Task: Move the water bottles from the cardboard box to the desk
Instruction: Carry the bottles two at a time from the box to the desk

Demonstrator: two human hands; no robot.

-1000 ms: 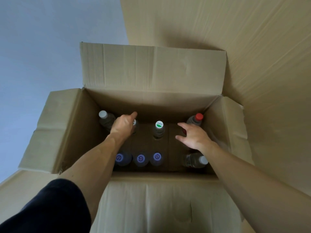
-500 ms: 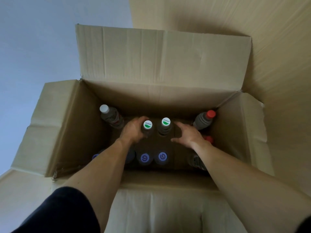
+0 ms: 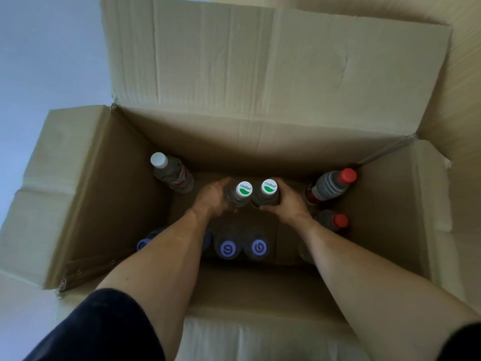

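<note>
I am looking straight down into the open cardboard box (image 3: 234, 142), its four flaps folded outward, and both bare forearms are reaching in from the near edge. My left hand (image 3: 212, 198) is curling its fingers around the left green-capped bottle (image 3: 240, 195), gripping it by the shoulder just under the cap; my right hand (image 3: 289, 204) is wrapping in the same way around the right green-capped bottle (image 3: 268, 192). The two bottles are standing upright and touching each other near the middle of the box, toward the far wall — whether their bases are resting on the box floor I cannot tell, since the hands are hiding the lower bodies. A white-capped bottle (image 3: 169, 173) is leaning in the far left corner, apart from the left hand. In the far right corner a red-capped bottle (image 3: 331, 185) is tilting toward the wall, and a second red-capped bottle (image 3: 334, 221) is standing just nearer, beside the right wrist. Along the near wall blue-capped bottles (image 3: 242, 247) are standing in a row, partly hidden under the left forearm. A dark sleeve (image 3: 99, 327) is covering the left upper arm. The desk is not showing — only pale wall to the left and tan surface beyond the box.
</note>
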